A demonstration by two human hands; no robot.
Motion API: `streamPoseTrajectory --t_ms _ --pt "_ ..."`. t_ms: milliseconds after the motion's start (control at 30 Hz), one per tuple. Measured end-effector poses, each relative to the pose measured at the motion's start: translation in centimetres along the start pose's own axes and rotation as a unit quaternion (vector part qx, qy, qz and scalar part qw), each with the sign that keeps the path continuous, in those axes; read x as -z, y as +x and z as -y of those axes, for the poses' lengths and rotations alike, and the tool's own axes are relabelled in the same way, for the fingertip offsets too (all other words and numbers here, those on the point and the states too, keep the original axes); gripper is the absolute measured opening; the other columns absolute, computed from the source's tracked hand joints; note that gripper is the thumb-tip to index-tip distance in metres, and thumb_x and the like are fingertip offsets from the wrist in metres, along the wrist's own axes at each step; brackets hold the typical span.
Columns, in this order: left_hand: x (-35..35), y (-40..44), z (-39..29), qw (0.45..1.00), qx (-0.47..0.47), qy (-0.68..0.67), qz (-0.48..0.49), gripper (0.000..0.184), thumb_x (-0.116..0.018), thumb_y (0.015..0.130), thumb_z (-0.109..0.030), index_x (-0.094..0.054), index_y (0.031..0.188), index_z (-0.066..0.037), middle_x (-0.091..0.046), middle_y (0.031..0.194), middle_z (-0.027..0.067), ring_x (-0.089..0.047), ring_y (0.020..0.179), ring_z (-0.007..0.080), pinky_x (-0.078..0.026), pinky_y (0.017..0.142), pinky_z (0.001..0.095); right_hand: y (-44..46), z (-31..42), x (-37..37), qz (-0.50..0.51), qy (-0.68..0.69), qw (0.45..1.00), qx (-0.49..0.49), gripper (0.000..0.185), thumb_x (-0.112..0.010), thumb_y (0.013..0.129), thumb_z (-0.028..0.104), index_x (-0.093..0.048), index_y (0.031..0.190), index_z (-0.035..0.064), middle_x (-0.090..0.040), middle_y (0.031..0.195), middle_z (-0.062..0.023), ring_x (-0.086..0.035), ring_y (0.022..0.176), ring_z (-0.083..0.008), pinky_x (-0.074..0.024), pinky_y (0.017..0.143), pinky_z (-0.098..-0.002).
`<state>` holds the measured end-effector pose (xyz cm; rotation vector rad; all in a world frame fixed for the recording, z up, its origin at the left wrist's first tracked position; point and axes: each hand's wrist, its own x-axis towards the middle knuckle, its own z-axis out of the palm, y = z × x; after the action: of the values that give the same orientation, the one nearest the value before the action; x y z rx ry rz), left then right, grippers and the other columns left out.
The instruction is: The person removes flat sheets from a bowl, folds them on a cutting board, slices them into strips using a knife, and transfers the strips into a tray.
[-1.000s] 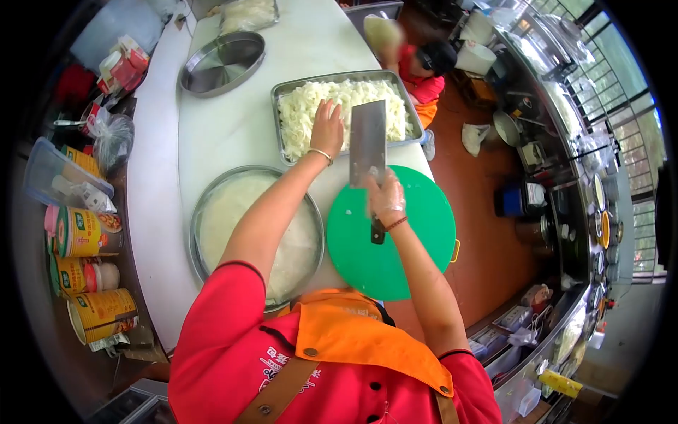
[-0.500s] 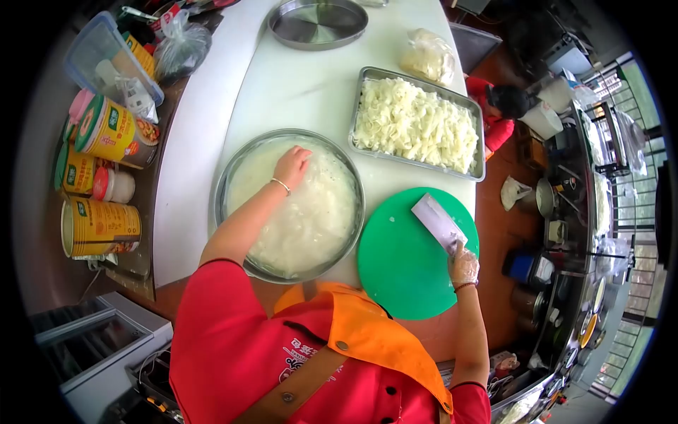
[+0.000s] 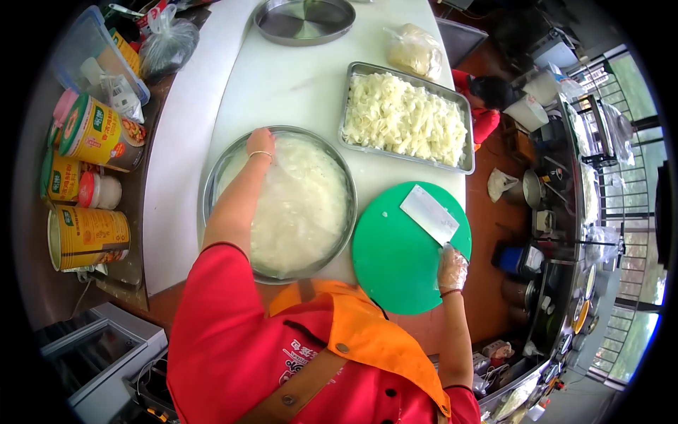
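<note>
Cleaver (image 3: 429, 215) in right fingers (image 3: 448, 257)

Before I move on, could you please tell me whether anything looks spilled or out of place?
Only a pale speck on the green board, left of the cleaver in the right hand; it looks like a stray scrap, though too small to identify. No spill or damage stands out.

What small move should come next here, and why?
Perhaps the clear-gloved right hand should release the rectangular steel cleaver onto the round green board: its blade is over that board, and the left hand is at the far rim of the round metal pan, where a second hand might help.
</note>
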<state>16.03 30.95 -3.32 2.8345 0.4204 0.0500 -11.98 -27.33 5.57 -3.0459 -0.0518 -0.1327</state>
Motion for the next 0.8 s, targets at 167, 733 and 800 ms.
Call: streamPoseTrajectory --t_ms 167,733,800 --pt "0.4 0.5 0.0 0.996 -0.063 0.06 -0.016 0.018 -0.071 0.085 -0.024 -0.069 0.091 -0.007 -0.069 0.095 0.0141 -0.067 0.093 0.0332 -0.054 0.081 0.045 -3.0 1.3 0.3 0.04 0.019 0.998 -0.046 0.018 -0.053 0.093 0.012 -0.059 0.109 0.008 -0.065 0.097 -0.0198 -0.063 0.086 -0.0402 -0.0504 0.071 -0.0511" --pt "4.0 -3.0 0.3 0.976 -0.21 0.061 0.022 0.018 -0.063 0.084 -0.016 -0.058 0.095 -0.003 -0.063 0.098 0.0152 -0.063 0.095 0.0297 -0.05 0.079 0.0441 -4.2 6.1 0.9 0.029 0.059 0.998 -0.014 0.023 -0.052 0.09 0.005 -0.06 0.111 0.0091 -0.065 0.095 -0.0185 -0.063 0.082 -0.0394 -0.05 0.069 -0.0511" --pt "2.1 -3.7 1.5 0.971 -0.233 -0.008 -0.045 0.014 -0.061 0.084 -0.012 -0.058 0.095 -0.004 -0.063 0.095 0.014 -0.063 0.093 0.0294 -0.05 0.078 0.0439 -3.0 7.5 1.1 0.045 0.057 0.997 0.014 0.022 -0.051 0.09 0.008 -0.059 0.111 0.0102 -0.066 0.099 -0.0159 -0.065 0.084 -0.0366 -0.052 0.072 -0.0486"
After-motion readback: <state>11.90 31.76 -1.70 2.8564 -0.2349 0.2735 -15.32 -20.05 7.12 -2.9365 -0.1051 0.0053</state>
